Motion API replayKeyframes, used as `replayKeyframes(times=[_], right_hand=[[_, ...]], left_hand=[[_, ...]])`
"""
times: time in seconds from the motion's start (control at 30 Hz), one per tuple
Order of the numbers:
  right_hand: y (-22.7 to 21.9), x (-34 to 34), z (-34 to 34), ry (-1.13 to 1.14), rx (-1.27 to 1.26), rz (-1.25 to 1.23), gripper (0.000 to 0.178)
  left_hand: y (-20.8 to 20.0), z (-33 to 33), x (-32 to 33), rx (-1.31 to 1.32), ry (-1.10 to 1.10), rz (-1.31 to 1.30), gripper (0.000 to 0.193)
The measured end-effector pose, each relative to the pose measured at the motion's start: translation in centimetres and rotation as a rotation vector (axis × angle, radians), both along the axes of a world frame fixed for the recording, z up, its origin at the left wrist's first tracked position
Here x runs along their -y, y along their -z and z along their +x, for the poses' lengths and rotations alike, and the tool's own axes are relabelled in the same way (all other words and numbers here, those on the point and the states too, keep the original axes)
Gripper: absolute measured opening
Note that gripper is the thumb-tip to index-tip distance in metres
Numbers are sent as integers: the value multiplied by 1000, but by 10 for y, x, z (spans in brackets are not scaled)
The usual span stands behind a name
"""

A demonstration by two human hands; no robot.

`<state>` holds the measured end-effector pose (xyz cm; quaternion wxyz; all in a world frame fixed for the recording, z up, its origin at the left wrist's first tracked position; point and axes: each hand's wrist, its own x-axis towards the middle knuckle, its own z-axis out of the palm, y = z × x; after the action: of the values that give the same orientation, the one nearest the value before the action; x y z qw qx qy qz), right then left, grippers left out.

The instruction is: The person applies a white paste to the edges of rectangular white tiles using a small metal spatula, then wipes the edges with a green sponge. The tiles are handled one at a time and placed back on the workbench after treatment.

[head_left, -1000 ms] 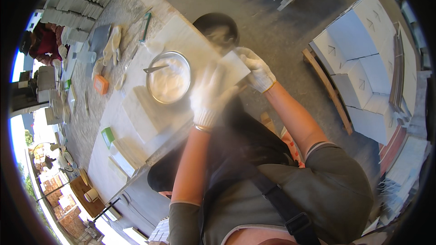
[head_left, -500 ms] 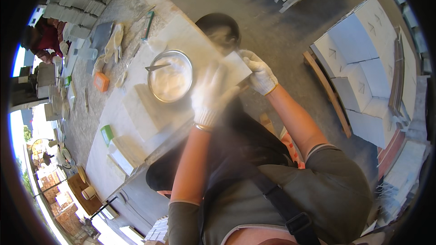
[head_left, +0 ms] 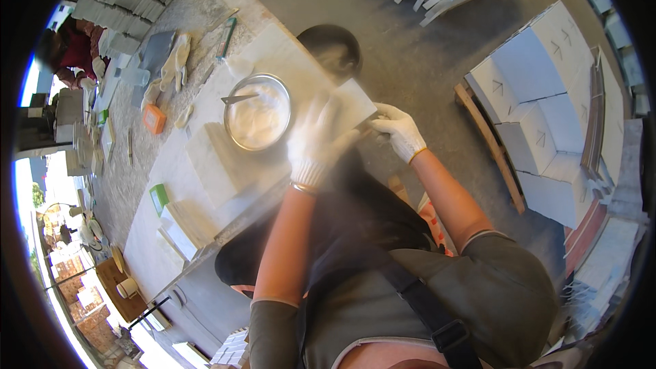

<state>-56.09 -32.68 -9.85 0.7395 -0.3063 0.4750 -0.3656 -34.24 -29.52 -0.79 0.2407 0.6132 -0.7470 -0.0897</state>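
Across the long pale stone surface (head_left: 171,184), which runs from the upper middle down to the lower left, everything can be placed from the round metal bowl (head_left: 258,111) standing near its right edge. Right of the bowl and well apart from it, on the grey floor, stands a stack of white cardboard boxes (head_left: 547,102) on a wooden pallet. Left of the bowl and below it lie flat white stone slabs (head_left: 212,164), with another pile of slabs (head_left: 181,229) further down. Above the bowl, off the surface, sits a dark round pan (head_left: 330,48). The bowl holds a white paste, and a trowel (head_left: 240,99) rests across its left rim. Just right of the bowl, a white rectangular tile (head_left: 350,106) is held tilted over the surface's edge. The left hand (head_left: 316,138), in a white glove, lies on the tile's near face with its fingers spread flat. The right hand (head_left: 400,130), also in a white glove, grips the tile's right end, fingers curled around it. Left of the bowl lie a spare pair of gloves (head_left: 174,61), a small orange block (head_left: 154,119) and, lower down, a small green block (head_left: 159,198).
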Motion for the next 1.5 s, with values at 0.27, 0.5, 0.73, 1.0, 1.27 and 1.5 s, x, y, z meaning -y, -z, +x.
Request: replayKeyframes(times=[0.27,0.5,0.73,1.0,1.27,1.5], right_hand=[[-64,-4,-30,-186,-154,-86,59],[-77,11,-71,179,-310,-158,49],[-107,20,-44,73,-270,-332,46],[-115,11,-57,174,-230,-295,47],[-130,5,-47,148,-218,-278,43],[-134,2,-38,119,-241,-296,39]], left_hand=[[1,-2,-1,47,-42,-81,77],[-2,-2,0,-37,-51,96,78],[-4,-1,-2,-58,-67,71,77],[-30,-10,-12,-457,-17,236,78],[-34,-10,-45,-1693,130,711,76],[-28,-12,-59,-2089,326,974,108]])
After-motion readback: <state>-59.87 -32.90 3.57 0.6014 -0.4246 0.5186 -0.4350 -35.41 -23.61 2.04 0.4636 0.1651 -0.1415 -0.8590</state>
